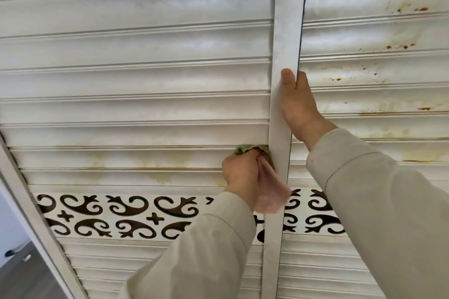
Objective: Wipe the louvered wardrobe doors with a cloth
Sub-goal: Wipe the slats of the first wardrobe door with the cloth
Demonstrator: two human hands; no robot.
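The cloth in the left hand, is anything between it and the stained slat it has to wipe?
Nothing visible: the crumpled green and pink cloth in the left hand already presses against the white stained louvre slat.

Worn on the head, tilted upward and close against the louvered wardrobe doors (136,85); wide-angle, slats bowed, both hands near the frame's middle.
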